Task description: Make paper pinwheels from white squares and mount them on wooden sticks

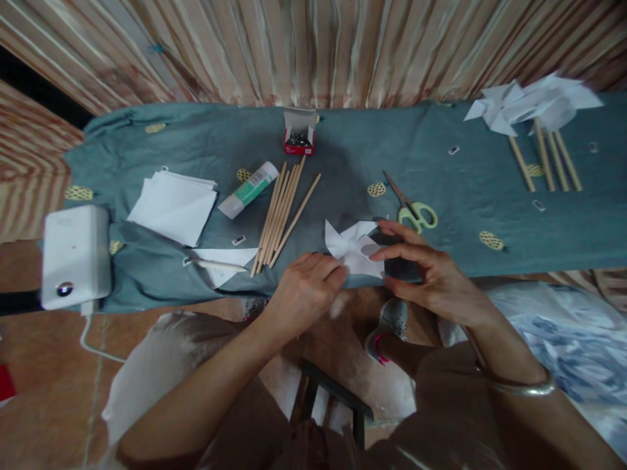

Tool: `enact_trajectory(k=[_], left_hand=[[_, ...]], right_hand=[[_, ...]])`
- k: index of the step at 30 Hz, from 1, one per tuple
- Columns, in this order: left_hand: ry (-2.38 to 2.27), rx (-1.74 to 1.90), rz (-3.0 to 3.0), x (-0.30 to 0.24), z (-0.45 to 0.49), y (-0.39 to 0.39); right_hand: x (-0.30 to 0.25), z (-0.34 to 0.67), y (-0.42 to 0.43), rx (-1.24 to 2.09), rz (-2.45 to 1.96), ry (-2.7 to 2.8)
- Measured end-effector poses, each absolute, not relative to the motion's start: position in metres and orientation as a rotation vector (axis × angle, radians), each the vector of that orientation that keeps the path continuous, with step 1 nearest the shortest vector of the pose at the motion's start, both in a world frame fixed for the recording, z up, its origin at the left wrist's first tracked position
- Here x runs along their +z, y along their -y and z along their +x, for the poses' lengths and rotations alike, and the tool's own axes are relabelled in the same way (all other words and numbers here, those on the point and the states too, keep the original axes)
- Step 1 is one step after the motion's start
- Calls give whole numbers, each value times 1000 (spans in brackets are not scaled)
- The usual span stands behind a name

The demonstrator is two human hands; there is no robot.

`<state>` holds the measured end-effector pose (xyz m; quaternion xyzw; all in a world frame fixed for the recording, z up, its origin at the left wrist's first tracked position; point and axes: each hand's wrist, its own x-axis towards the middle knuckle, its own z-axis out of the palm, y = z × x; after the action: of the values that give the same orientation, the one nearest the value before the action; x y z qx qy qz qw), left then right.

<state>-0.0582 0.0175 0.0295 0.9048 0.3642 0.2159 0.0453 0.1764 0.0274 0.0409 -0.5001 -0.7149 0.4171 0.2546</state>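
Observation:
A white paper pinwheel lies at the front edge of the cloth-covered table, its blades folded toward the middle. My left hand has its fingers curled together at the pinwheel's lower left edge, pinching it. On the other side my right hand is spread, thumb and fingers apart, with fingertips at the pinwheel's right edge. Just beyond that hand lie scissors with light green handles. Several wooden sticks lie in a bundle to the left of the pinwheel.
Left of the sticks are a glue stick, stacked white paper and a pencil on a paper piece. A red box of small metal pieces stands at the back. Pinwheels on sticks lie far right. A white device sits far left.

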Motion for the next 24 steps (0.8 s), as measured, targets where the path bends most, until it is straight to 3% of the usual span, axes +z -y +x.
enact_trajectory(k=[24], left_hand=[[-1105, 605, 2766, 30, -57, -16]], right_hand=[[36, 178, -29, 1060, -1382, 1939]])
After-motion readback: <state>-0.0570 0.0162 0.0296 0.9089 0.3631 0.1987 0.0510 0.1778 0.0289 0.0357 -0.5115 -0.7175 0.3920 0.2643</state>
